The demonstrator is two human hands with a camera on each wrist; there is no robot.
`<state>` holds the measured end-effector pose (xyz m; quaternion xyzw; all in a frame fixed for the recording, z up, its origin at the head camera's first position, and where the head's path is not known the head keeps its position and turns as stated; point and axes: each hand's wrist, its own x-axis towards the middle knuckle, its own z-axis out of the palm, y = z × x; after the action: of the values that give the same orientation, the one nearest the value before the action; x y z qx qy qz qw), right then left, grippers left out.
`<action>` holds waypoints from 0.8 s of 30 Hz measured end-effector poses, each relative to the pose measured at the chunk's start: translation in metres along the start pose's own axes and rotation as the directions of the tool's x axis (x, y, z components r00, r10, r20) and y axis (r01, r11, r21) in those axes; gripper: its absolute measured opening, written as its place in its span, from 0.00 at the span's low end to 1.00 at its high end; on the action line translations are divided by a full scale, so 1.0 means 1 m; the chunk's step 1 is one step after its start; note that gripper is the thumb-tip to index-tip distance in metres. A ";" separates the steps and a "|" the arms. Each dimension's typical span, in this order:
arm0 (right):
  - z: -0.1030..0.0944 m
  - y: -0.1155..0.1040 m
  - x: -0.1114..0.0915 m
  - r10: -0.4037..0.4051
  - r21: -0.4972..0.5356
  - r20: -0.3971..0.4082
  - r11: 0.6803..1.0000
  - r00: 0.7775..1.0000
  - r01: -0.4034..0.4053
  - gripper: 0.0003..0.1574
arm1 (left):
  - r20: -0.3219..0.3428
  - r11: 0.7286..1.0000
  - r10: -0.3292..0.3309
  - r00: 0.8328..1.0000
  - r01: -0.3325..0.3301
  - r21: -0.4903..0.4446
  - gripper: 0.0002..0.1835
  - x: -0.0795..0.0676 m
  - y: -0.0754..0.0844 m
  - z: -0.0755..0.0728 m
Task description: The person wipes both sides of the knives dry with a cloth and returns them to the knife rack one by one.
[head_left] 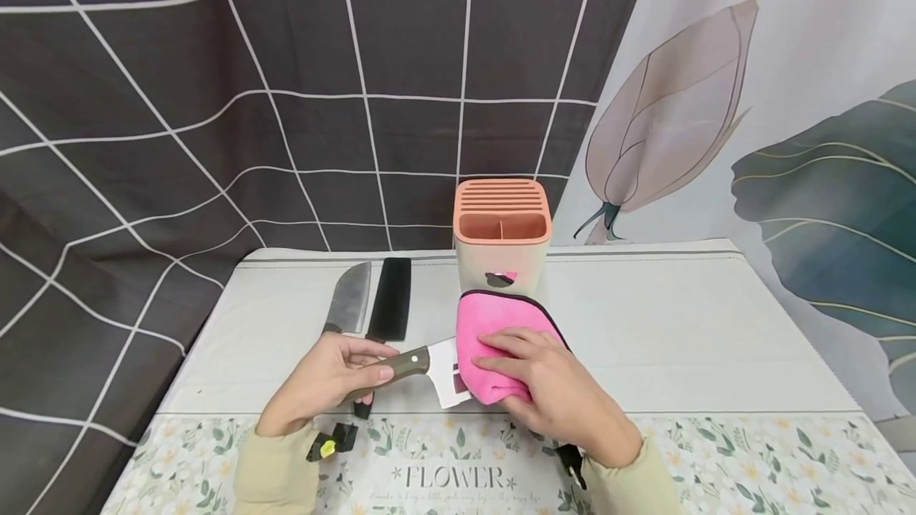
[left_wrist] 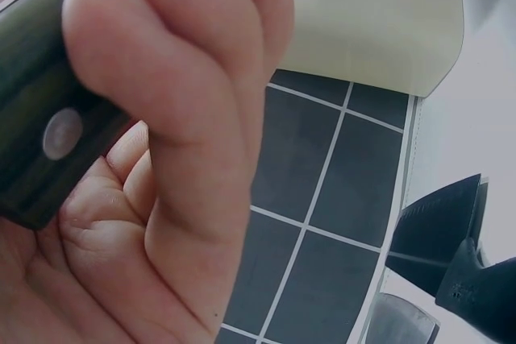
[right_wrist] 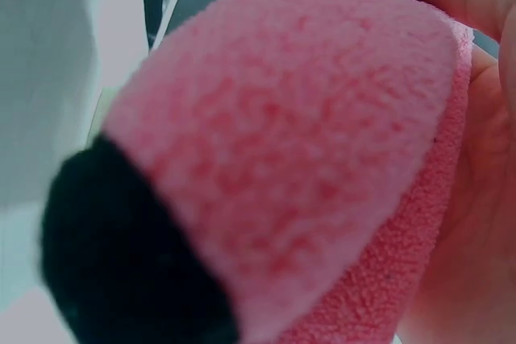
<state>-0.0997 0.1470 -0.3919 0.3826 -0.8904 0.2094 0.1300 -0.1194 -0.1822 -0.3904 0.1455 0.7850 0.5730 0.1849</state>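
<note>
My left hand (head_left: 322, 380) grips the olive-brown riveted handle of a kitchen knife (head_left: 444, 372), whose broad pale blade points right. In the left wrist view, the fingers curl round the handle (left_wrist: 48, 118). My right hand (head_left: 551, 380) holds a folded pink cloth (head_left: 479, 332) with a dark edge over the blade, hiding most of it. Fuzzy pink cloth (right_wrist: 298, 142) and its black border fill much of the right wrist view. Beyond the left hand lie a silver-bladed knife (head_left: 349, 296) and a black-bladed knife (head_left: 390, 300), their handles partly hidden by that hand.
A cream knife holder (head_left: 501, 265) with an orange slotted top and two open compartments stands behind the cloth at the table's back. The white tabletop (head_left: 680, 332) has a floral strip along its front. Dark grid fabric (head_left: 408, 133) hangs behind.
</note>
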 end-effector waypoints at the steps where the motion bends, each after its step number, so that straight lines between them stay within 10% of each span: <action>1: 0.000 0.001 0.000 0.001 -0.003 -0.001 1.000 1.000 -0.001 0.26 | -0.002 1.000 -0.003 1.000 0.003 -0.005 0.20 0.000 0.000 0.000; 24: -0.012 0.015 -0.009 0.059 -0.020 -0.012 0.998 0.998 -0.059 0.27 | -0.005 1.000 -0.011 1.000 0.011 -0.014 0.20 -0.002 0.000 -0.003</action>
<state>-0.1039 0.1678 -0.3895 0.3537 -0.9027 0.2061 0.1327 -0.1196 -0.1858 -0.3893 0.1385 0.7824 0.5777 0.1869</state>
